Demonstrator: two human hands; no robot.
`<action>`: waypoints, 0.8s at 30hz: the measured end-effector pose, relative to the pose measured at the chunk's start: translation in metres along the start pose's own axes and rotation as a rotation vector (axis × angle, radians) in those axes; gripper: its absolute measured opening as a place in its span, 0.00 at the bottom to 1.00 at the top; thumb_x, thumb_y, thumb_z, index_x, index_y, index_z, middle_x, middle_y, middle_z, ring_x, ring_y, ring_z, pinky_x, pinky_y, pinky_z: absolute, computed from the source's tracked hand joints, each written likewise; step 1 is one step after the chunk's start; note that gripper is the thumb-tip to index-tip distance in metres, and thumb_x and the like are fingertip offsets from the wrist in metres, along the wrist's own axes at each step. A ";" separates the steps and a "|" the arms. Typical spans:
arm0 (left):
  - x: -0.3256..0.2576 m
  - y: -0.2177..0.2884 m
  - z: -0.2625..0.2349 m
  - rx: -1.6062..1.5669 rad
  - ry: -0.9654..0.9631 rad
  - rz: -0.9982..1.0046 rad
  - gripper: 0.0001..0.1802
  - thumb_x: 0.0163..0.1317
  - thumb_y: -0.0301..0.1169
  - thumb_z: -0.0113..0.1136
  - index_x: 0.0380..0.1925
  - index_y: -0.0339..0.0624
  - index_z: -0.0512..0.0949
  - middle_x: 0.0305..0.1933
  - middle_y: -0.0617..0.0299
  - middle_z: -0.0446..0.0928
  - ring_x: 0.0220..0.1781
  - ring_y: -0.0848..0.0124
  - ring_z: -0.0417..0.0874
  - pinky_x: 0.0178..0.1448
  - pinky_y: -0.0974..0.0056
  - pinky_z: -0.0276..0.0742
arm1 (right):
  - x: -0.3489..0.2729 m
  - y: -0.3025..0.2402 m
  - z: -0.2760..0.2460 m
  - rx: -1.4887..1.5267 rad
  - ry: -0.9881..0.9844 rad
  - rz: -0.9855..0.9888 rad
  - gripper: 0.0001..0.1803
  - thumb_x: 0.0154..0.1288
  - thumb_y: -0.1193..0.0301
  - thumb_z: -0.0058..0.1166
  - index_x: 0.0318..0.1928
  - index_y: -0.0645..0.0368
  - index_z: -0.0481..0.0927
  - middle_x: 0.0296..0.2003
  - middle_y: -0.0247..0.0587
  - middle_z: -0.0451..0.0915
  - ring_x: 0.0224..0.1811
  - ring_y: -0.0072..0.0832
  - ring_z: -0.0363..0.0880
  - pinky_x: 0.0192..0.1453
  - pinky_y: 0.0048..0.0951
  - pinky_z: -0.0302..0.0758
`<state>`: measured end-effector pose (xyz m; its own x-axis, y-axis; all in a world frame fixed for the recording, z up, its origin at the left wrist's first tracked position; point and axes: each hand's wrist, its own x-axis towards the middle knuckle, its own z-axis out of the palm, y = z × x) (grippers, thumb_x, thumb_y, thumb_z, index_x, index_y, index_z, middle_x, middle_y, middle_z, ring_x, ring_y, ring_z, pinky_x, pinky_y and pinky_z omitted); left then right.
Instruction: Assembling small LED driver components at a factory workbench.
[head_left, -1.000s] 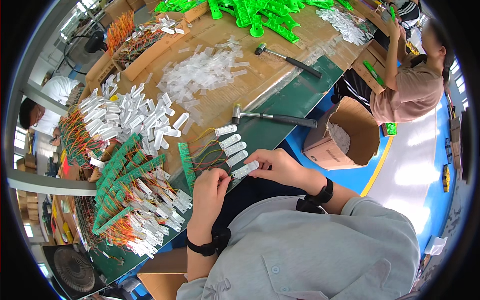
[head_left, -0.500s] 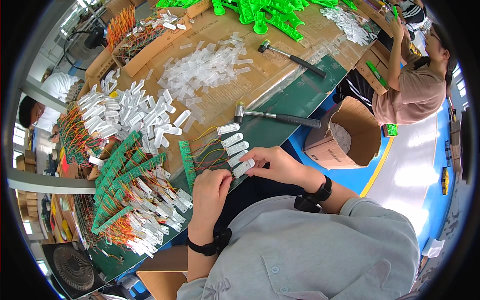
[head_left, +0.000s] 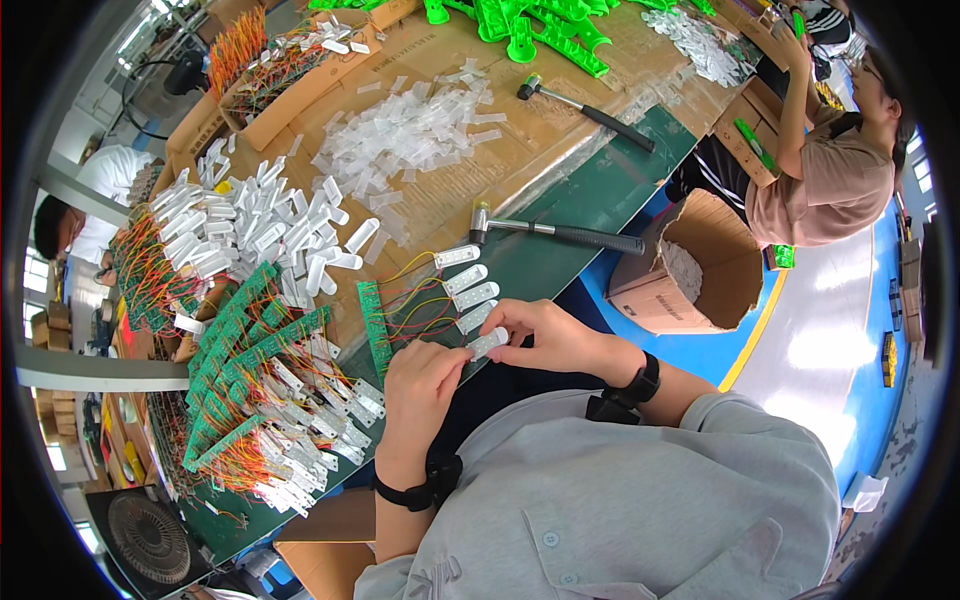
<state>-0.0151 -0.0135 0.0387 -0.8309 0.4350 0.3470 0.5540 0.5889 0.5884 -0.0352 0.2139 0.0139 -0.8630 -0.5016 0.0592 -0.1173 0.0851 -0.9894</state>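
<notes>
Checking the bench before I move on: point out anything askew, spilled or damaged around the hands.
Nothing looks damaged. Both hands, left hand and right hand, pinch one white cap wired to the green circuit strip. Only oddity: the hammer lies right beside the caps.

A long counter [head_left: 600,200] topped with green mat and brown cardboard sheets stands on a blue floor [head_left: 800,330] with a yellow line. Daylight glares off the floor. A fan [head_left: 145,540] sits below.

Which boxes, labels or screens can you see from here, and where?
Open cardboard box: brown, on the blue floor right of the bench.
Shallow cardboard tray: brown, far left of the bench, holding wired parts.
Green label: small, on the floor beside the box.
No screens in view.
</notes>
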 end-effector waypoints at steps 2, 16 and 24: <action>0.000 0.000 0.000 0.001 -0.003 0.011 0.05 0.58 0.23 0.67 0.35 0.42 0.85 0.31 0.60 0.81 0.34 0.58 0.79 0.39 0.56 0.71 | 0.001 0.002 -0.001 0.041 -0.017 0.072 0.11 0.69 0.76 0.62 0.48 0.63 0.75 0.37 0.40 0.85 0.36 0.23 0.86 0.41 0.24 0.83; -0.005 -0.004 0.001 0.061 0.080 -0.048 0.11 0.51 0.21 0.71 0.34 0.40 0.81 0.37 0.59 0.80 0.43 0.57 0.80 0.46 0.56 0.77 | 0.005 0.008 0.011 0.134 0.130 0.199 0.06 0.69 0.76 0.57 0.43 0.64 0.75 0.27 0.35 0.79 0.27 0.21 0.83 0.30 0.23 0.76; -0.009 -0.003 -0.003 -0.005 0.072 -0.169 0.17 0.46 0.23 0.76 0.38 0.39 0.80 0.44 0.56 0.80 0.49 0.54 0.79 0.53 0.56 0.76 | 0.013 -0.007 0.020 -0.015 0.121 0.156 0.06 0.63 0.75 0.59 0.40 0.62 0.77 0.24 0.41 0.76 0.23 0.26 0.74 0.29 0.32 0.71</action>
<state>-0.0092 -0.0212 0.0354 -0.9137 0.2801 0.2946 0.4063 0.6459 0.6463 -0.0355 0.1900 0.0188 -0.9241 -0.3739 -0.0785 0.0160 0.1674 -0.9858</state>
